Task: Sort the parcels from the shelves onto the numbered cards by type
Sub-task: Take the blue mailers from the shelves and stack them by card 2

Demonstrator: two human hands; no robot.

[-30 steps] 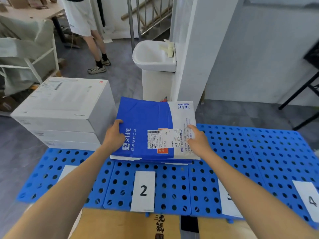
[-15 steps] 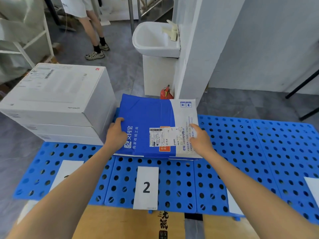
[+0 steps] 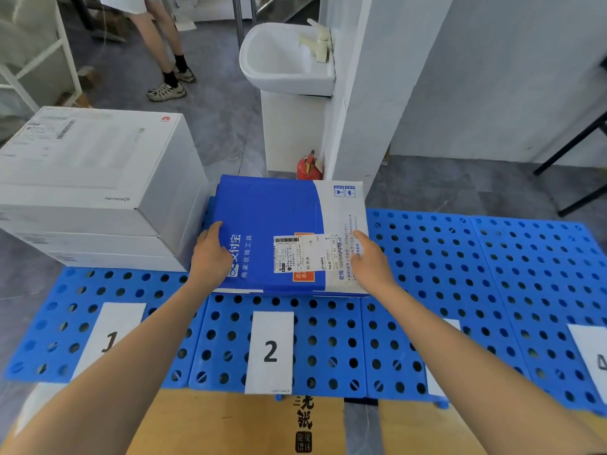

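A flat blue and white parcel (image 3: 276, 221) with a shipping label lies behind card 2 (image 3: 271, 353) on the blue perforated pallet (image 3: 460, 274). A white edge shows under its near side. My left hand (image 3: 210, 261) grips its left edge, thumb on top. On the right edge my right hand (image 3: 371, 264) holds it the same way, one digit lying on the white part and the other fingers hidden. Card 1 (image 3: 108, 336) lies to the left, card 4 (image 3: 591, 353) at the far right. My right arm covers most of a third card (image 3: 435, 385).
A stack of white boxes (image 3: 88, 178) stands behind card 1, close to the parcel's left side. Behind the pallet are a white sink (image 3: 285, 60), a red extinguisher (image 3: 308, 167) and a person's legs (image 3: 164, 60). Brown cardboard (image 3: 230, 425) lies at the near edge.
The parcel has come down and settled low behind card 2, beside the white boxes. Both hands keep their hold on its edges. The view has tilted down.
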